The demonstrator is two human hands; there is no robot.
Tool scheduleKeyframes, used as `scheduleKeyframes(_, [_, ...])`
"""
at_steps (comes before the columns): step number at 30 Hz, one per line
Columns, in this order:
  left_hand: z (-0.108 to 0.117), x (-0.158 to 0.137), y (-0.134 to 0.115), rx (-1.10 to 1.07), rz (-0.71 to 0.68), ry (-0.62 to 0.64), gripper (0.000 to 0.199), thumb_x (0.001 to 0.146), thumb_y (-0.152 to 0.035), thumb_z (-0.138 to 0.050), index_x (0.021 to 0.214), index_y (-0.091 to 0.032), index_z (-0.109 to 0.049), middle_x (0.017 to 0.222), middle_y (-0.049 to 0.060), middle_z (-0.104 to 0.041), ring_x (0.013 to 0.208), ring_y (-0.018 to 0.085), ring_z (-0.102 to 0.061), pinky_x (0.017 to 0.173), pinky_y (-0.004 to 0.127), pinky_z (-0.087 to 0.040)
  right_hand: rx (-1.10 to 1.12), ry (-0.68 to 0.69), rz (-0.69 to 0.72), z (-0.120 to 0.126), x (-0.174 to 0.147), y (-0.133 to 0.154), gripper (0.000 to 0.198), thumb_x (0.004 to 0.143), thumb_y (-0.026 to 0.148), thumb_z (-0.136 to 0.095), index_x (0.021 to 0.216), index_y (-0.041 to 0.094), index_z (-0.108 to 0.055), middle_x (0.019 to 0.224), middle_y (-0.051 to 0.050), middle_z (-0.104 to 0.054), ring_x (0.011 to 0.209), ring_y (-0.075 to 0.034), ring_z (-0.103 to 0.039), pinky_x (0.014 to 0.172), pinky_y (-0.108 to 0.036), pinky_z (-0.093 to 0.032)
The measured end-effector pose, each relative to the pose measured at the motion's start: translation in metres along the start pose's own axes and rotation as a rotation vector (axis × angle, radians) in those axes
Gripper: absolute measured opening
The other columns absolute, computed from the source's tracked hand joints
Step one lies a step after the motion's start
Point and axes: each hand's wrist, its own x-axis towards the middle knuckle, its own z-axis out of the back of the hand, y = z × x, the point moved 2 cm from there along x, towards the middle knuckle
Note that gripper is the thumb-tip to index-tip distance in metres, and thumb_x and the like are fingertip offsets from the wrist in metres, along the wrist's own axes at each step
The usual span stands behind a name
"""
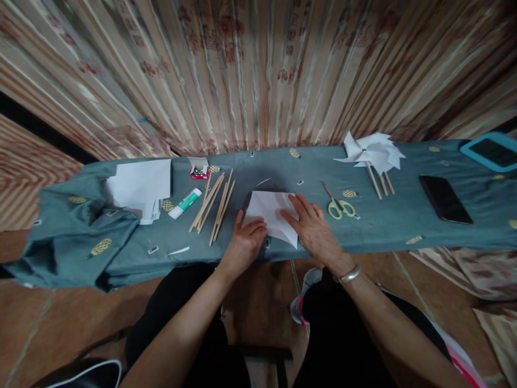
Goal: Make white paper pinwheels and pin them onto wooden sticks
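Bare forearms cross the near edge of the bench to white paper just inside it, right hand spread, left hand fingers together, thumb apart, where uneven pressure could crease it crookedly.

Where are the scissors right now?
In the head view, the green-handled scissors lie on the tablecloth, just right of the right hand and left of the black phone.

Flowery curtains hang behind a long, thin table with a blue-green cloth on it, and brown floor tiles with pale lines lie below in dim light.
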Motion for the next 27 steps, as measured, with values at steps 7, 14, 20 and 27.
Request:
scheduleKeyframes(7, [0.010,-0.022,0.002,-0.042,-0.014,-0.014,0.022,0.094,-0.012,-0.051,0.103,-0.020,-0.069,0.103,0.007,-0.077,0.108,0.022,-0.070,0.117,0.063,-0.027,0.223,0.047,0.012,0.006,-0.024,0.002,0.030,0.093,0.010,-0.046,0.113,0.017,-0.069,0.133,-0.016,-0.064,0.127,-0.028,-0.055,0.102,-0.051,-0.047])
scheduleKeyframes(14, [0.021,-0.030,0.003,-0.065,0.029,-0.011,0.019,0.098,-0.017,-0.047,0.101,-0.019,-0.066,0.092,0.005,-0.076,0.086,0.017,-0.072,0.107,0.054,-0.044,0.647,0.096,-0.188,0.003,-0.033,-0.007,0.025,0.097,0.031,-0.049,0.098,0.021,-0.072,0.109,-0.009,-0.075,0.102,-0.023,-0.068,0.094,-0.043,-0.054])
scheduleKeyframes(20, [0.023,-0.025,0.011,-0.072,0.159,0.005,0.020,0.097,-0.021,-0.046,0.098,-0.020,-0.066,0.087,0.004,-0.073,0.079,0.018,-0.069,0.100,0.047,-0.050,0.889,0.153,-0.390,-0.002,-0.022,-0.016,0.032,0.094,0.043,-0.051,0.080,0.020,-0.069,0.087,-0.003,-0.073,0.082,-0.019,-0.066,0.076,-0.031,-0.052])
scheduleKeyframes(27, [0.026,-0.025,0.010,-0.073,0.186,0.017,0.018,0.096,-0.021,-0.048,0.102,-0.019,-0.065,0.089,0.005,-0.074,0.081,0.019,-0.070,0.091,0.041,-0.053,0.855,0.243,-0.441,0.002,-0.014,-0.014,0.038,0.091,0.047,-0.051,0.067,0.019,-0.061,0.056,0.005,-0.050,0.054,-0.011,-0.045,0.052,-0.023,-0.034])
